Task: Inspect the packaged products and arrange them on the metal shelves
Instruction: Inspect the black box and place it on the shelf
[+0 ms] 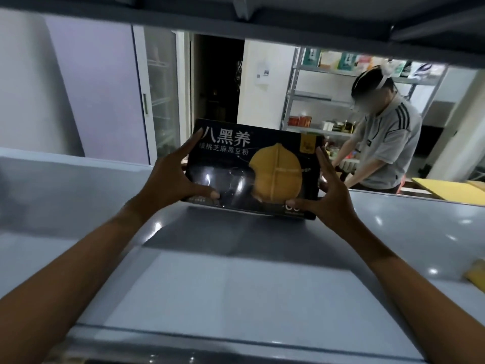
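Observation:
A black box (pixel 252 169) with white Chinese lettering and a large yellow walnut picture stands upright near the back of the grey metal shelf (pixel 236 285), its printed face toward me. My left hand (pixel 173 177) grips its left end, thumb across the lower front. My right hand (pixel 330 195) grips its right end, thumb along the bottom right corner. Whether the box's bottom edge touches the shelf I cannot tell.
The shelf above (pixel 262 19) hangs close over the box. A yellow package (pixel 476 275) lies at the shelf's right edge. Behind the shelf a person in a grey striped shirt (pixel 385 143) works beside another metal rack (pixel 325 101) holding boxes.

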